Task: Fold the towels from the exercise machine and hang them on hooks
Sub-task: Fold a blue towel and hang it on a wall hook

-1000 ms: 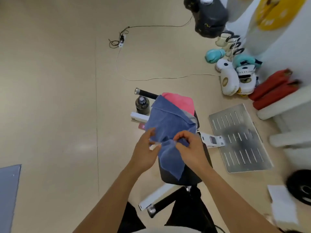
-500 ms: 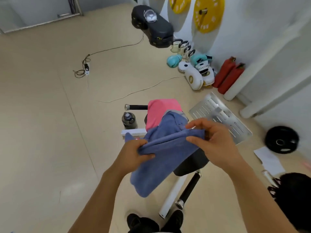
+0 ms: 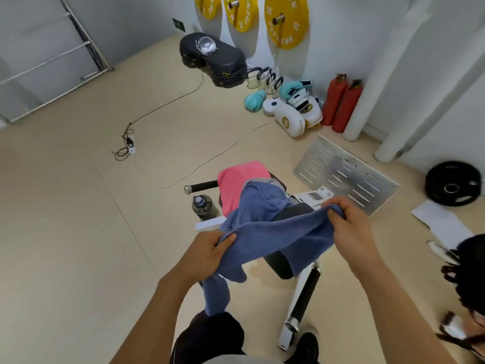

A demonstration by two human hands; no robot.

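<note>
Left hand [image 3: 207, 252]: we see it gripping 1 end of the blue terry towel [image 3: 273, 233].
Right hand [image 3: 350, 228]: pinches the other end.
Towel: stretched between our hands above the black padded machine seat [image 3: 294, 214].
Pink towel [image 3: 240, 179]: draped on the machine.

Person, head view. Both forearms bare from the frame's lower edge to the wrists; no sleeve reaches into view. Left hand [image 3: 203, 254] and right hand [image 3: 353, 231]: no gloves, rings, watch or wristband visible. Fingers [image 3: 334, 203] bare, nails short as far as can be told. Lower body: dark, near-black shorts [image 3: 210, 337] or trousers, length unclear. A strip of grey garment [image 3: 231, 359] at bottom edge. One black shoe [image 3: 305, 346], details blurred.
</note>
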